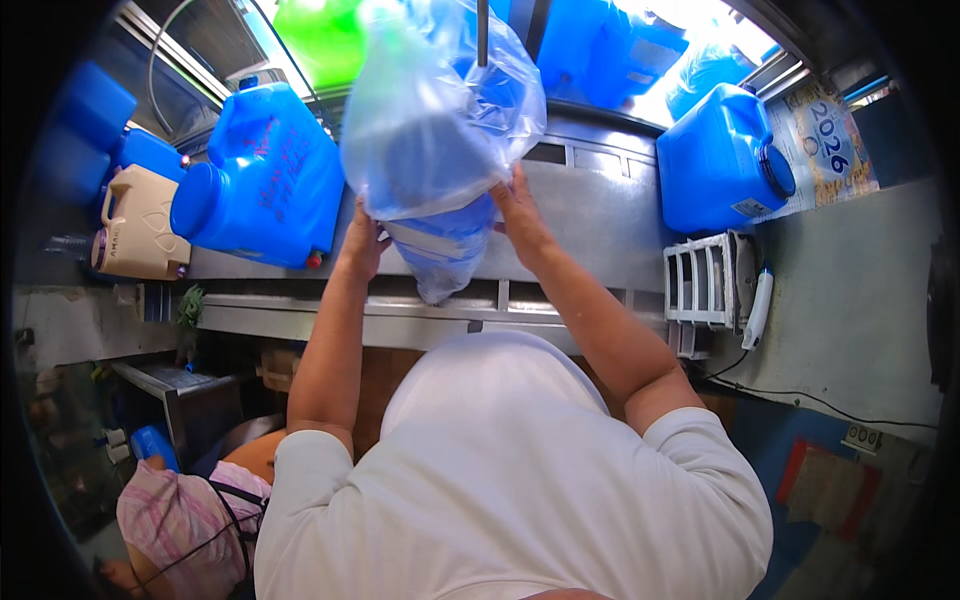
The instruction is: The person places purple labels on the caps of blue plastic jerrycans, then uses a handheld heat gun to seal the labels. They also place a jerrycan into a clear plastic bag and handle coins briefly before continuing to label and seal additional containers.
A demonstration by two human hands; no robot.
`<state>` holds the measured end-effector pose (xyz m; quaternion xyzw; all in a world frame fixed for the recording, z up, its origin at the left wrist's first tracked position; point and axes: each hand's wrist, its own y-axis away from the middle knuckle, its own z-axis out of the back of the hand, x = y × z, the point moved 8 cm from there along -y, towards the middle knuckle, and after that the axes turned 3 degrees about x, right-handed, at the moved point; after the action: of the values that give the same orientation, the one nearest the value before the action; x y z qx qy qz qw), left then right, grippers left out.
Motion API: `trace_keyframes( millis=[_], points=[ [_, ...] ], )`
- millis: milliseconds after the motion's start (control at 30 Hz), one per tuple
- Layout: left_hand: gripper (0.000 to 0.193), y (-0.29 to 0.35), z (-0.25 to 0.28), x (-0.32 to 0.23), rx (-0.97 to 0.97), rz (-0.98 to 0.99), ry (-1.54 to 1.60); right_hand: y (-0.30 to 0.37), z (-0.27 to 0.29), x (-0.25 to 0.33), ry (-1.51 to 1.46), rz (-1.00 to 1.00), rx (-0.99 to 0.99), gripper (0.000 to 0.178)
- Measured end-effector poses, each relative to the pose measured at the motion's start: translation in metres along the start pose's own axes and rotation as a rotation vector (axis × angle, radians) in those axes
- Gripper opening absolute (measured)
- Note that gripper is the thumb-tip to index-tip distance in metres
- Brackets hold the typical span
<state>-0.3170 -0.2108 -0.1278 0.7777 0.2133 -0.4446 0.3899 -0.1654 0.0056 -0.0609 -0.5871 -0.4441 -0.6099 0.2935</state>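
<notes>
In front of me, over the metal counter, is a large clear plastic bag with something blue showing through it. Its upper part is puffed wide, and its lower end tapers to a bunched tip near the counter's front edge. My left hand is closed on the bag's left side, its fingertips partly hidden by the plastic. On the right side, my right hand grips the same bag, thumb up along its edge. The shape of the blue thing inside is blurred by the plastic.
A blue jug lies tilted at left, beside a beige jug. Another blue jug stands at right, above a white rack. More blue containers line the back. A person in a pink top is at lower left.
</notes>
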Motion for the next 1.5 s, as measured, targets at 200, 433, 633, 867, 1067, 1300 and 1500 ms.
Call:
trace_keyframes(
  millis=[200,433,633,867,1067,1300,1500],
  points=[
    [0.094,0.011,-0.039,-0.041,-0.011,-0.030,-0.253,-0.005,0.040,0.046,0.104,0.033,-0.070,0.076],
    [0.076,0.051,-0.085,-0.106,0.154,-0.810,-0.587,0.028,0.036,0.054,0.708,0.612,-0.072,0.052],
    [0.077,0.044,-0.026,0.005,0.015,-0.639,-1.234,0.022,0.090,-0.082,1.208,0.001,0.200,0.043],
    [0.090,0.010,0.051,-0.027,-0.040,-0.344,-0.030,-0.011,0.103,0.002,0.406,0.215,-0.237,0.035],
    [0.120,0.020,-0.045,-0.087,0.093,-0.694,-0.637,-0.020,0.077,0.023,0.453,0.243,-0.088,0.024],
    [0.106,0.054,-0.067,-0.012,0.152,-0.764,-0.973,-0.060,0.133,-0.086,0.703,0.118,-0.147,0.031],
    [0.062,0.000,0.009,-0.080,0.016,-0.571,-0.369,-0.107,0.186,-0.058,0.286,-0.098,-0.125,0.025]
  ],
)
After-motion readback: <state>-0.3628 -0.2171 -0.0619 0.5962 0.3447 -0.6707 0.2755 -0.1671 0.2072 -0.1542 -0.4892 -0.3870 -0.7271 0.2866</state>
